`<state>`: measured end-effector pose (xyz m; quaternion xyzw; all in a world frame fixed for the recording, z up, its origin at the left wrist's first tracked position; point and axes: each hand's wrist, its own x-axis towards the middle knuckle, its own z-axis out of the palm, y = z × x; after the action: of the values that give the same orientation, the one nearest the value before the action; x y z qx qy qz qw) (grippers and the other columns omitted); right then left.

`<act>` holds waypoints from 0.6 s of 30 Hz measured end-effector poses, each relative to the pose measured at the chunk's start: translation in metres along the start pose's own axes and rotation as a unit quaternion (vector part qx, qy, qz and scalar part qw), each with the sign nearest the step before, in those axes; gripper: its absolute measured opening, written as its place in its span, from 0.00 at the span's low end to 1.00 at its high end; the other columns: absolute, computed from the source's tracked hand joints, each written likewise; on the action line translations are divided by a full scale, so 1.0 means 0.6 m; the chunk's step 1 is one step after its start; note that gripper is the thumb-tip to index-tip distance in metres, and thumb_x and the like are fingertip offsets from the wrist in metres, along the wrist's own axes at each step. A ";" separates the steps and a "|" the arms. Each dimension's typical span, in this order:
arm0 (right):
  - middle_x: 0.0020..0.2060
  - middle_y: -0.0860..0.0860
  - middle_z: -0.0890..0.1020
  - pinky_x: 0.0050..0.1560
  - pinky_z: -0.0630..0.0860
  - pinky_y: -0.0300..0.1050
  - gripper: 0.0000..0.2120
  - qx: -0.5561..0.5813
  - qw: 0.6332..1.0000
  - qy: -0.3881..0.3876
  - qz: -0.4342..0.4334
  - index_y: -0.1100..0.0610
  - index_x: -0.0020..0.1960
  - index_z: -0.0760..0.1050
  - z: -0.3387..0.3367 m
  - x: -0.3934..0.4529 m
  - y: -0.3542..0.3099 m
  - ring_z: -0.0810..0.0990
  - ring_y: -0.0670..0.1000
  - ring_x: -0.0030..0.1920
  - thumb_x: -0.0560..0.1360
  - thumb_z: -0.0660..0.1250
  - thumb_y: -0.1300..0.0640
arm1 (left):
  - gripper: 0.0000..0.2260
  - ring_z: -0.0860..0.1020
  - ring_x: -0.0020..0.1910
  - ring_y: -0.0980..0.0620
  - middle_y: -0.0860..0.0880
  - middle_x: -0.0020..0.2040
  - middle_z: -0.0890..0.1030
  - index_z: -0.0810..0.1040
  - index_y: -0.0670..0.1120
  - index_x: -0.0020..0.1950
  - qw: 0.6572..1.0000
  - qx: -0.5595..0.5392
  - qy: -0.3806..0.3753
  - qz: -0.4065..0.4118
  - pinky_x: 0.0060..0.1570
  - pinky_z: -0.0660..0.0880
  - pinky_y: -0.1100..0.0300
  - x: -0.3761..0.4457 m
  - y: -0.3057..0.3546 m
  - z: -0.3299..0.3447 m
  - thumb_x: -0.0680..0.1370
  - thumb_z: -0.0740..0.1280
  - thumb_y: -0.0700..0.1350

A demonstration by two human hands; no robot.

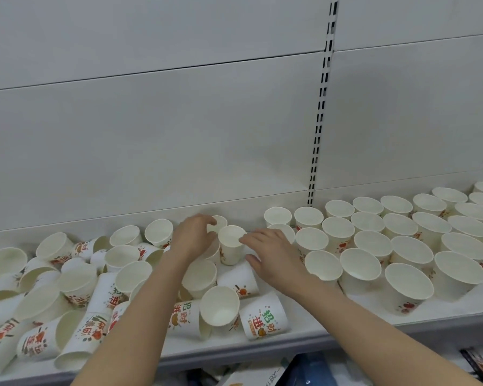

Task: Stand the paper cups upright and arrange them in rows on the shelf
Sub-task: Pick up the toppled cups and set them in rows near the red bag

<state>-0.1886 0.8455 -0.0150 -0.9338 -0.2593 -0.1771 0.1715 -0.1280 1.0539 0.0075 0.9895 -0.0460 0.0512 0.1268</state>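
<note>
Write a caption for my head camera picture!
Two hands stand a paper cup upright beside neat rows.
</note>
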 end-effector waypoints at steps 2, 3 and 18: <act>0.58 0.50 0.81 0.62 0.64 0.49 0.16 0.032 0.997 -0.042 0.057 0.51 0.63 0.76 0.012 0.028 -0.004 0.74 0.53 0.60 0.76 0.65 0.50 | 0.15 0.76 0.62 0.48 0.52 0.64 0.78 0.78 0.53 0.64 1.000 -0.006 -0.020 -0.003 0.57 0.73 0.54 0.006 -0.001 0.003 0.77 0.67 0.50; 0.55 0.50 0.82 0.60 0.65 0.49 0.16 0.034 0.995 -0.044 0.078 0.50 0.62 0.77 0.019 0.041 -0.006 0.75 0.54 0.58 0.76 0.65 0.49 | 0.14 0.76 0.61 0.48 0.52 0.62 0.79 0.78 0.53 0.62 1.000 -0.009 -0.025 -0.003 0.57 0.74 0.53 0.009 -0.001 0.004 0.77 0.66 0.51; 0.24 0.51 0.74 0.34 0.66 0.43 0.09 -0.147 0.982 -0.029 0.112 0.55 0.28 0.77 0.050 0.081 0.028 0.75 0.57 0.29 0.56 0.76 0.64 | 0.07 0.80 0.52 0.49 0.52 0.50 0.84 0.84 0.51 0.50 0.992 -0.106 -0.023 0.062 0.48 0.75 0.56 0.017 0.032 0.034 0.77 0.66 0.49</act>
<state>-0.1332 0.8650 -0.0250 -0.9766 -0.1296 -0.1659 0.0434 -0.1181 1.0297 -0.0063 0.9666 -0.1155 0.0313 0.2267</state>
